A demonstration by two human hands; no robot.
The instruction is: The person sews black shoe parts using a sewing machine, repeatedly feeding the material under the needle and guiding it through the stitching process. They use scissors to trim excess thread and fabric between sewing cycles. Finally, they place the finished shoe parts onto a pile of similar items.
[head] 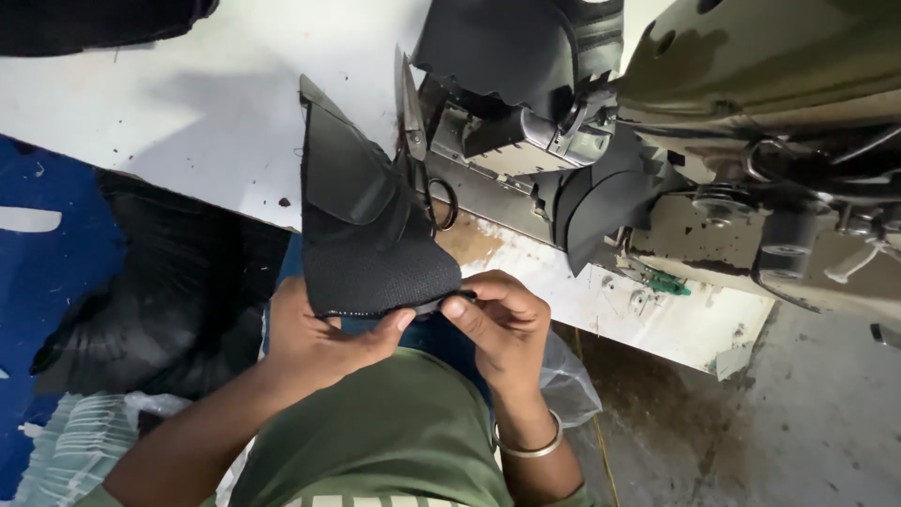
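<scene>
Hands both grip one black fabric panel (366, 235) at its lower edge: left hand (314, 338) pinches it under the thumb, right hand (502, 324) nips the corner between fingertips. Scissors (422, 150) lie just beyond the panel, beside the sewing machine (751, 141).

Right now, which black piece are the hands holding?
The pointed black mesh piece, pinched along its bottom edge by left hand and right hand. The other black pieces sit at the sewing machine, untouched.

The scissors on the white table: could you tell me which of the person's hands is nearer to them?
Right. The right hand pinches the black piece just below the scissors; the left hand grips it farther over.
</scene>
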